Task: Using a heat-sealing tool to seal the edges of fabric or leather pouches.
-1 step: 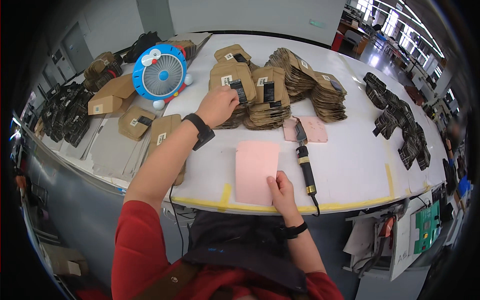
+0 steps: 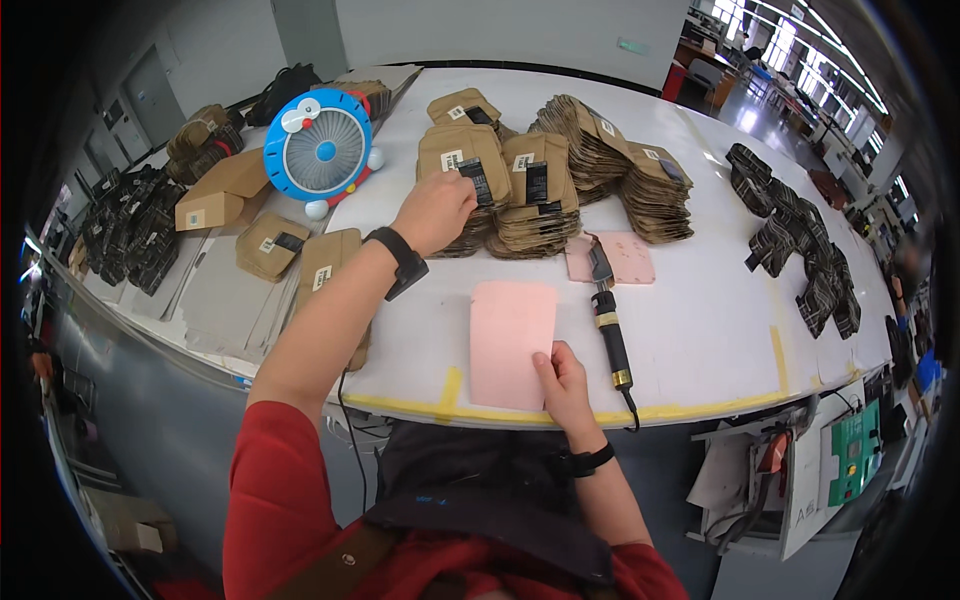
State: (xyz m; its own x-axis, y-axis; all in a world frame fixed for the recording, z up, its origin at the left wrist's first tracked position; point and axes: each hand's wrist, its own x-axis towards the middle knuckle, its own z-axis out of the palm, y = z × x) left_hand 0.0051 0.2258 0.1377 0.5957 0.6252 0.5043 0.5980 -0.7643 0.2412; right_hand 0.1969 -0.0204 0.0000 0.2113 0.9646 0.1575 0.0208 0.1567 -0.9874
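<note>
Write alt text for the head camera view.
A person's left hand reaches onto a stack of brown paper bags while the right hand presses a pink rectangular sheet on the white table. A black-handled tool lies beside it.

One camera sits on the person's head, looks down and forward at the white table point(image 2: 700, 330), close up.

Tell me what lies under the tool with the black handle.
The blade end of the tool rests on a small pink pad; its handle lies on the bare white table. Whatever is beneath the pad is covered.
</note>
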